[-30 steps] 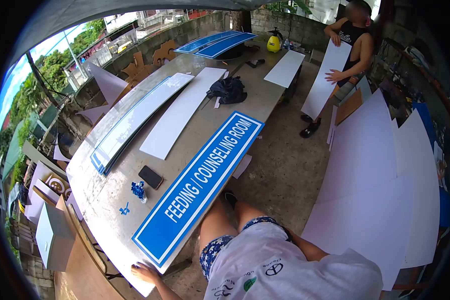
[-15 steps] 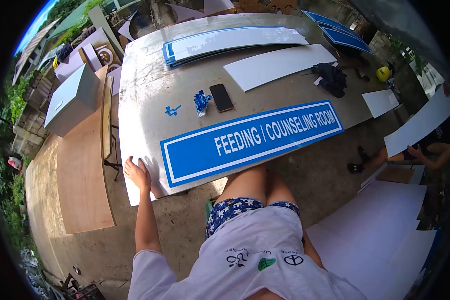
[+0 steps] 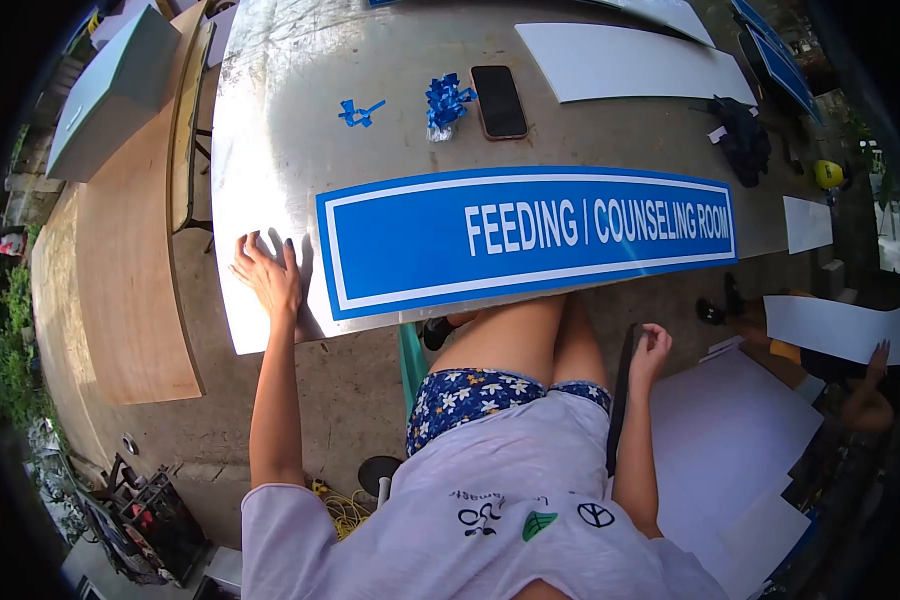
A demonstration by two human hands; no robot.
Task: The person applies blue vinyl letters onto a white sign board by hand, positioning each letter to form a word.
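Observation:
My left hand (image 3: 268, 275) rests on the left end of the metal-topped table (image 3: 270, 130), fingers spread, holding nothing. Just right of it lies a blue sign (image 3: 400, 245) with a white border, lettered "FEEDING / COUNSELING ROOM". My right hand (image 3: 653, 350) is raised beside my right thigh, below the table edge. Its fingers are loosely curled, with nothing visible in them. A dark strap-like strip (image 3: 622, 400) runs close by its left side. Beyond the sign are a phone (image 3: 499, 102), a bunch of blue scraps (image 3: 448, 98) and a loose blue scrap (image 3: 359, 113).
White panels (image 3: 630, 65) and a dark cloth (image 3: 743, 145) lie on the table's far right. A person at right holds a white sheet (image 3: 835, 328). Large white sheets (image 3: 725, 430) cover the ground there. A plywood board (image 3: 120, 280) and a pale box (image 3: 115, 95) are left.
The view has tilted down and closer to the table. My right hand has come into sight beside my thigh. My left hand stays on the table; the other person's sheet has shifted.

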